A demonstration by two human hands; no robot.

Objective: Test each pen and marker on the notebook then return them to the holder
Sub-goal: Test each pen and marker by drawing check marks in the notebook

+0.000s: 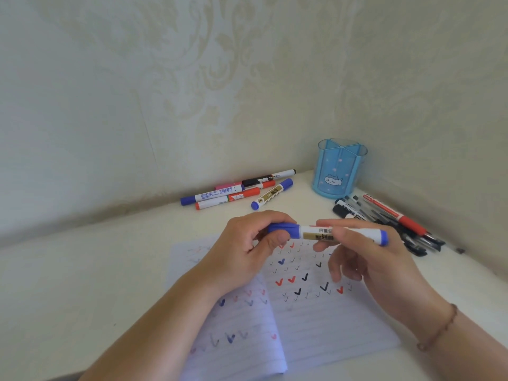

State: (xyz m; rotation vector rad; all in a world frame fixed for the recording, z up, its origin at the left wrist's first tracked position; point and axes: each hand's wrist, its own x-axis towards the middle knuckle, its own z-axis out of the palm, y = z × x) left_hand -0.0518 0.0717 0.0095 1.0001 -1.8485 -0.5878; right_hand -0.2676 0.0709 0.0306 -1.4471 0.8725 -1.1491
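White desk [82,270] fills the corner between two papered walls, and the lined notebook [316,325] lies open at its near edge, squarely under the hands, presumably so each tip can be tried without reaching; its pages already carry many red, blue and black ticks. Back in the corner stands the blue holder [339,171], with nothing visible inside it, a cluster of markers [233,192] along the rear edge to its left and a heap of pens [390,224] by the right edge. Above the notebook, the left hand [247,251] grips the cap end of a blue marker [327,232] while the right hand [365,257] pinches its barrel, wrists raised, apparently for capping or uncapping.
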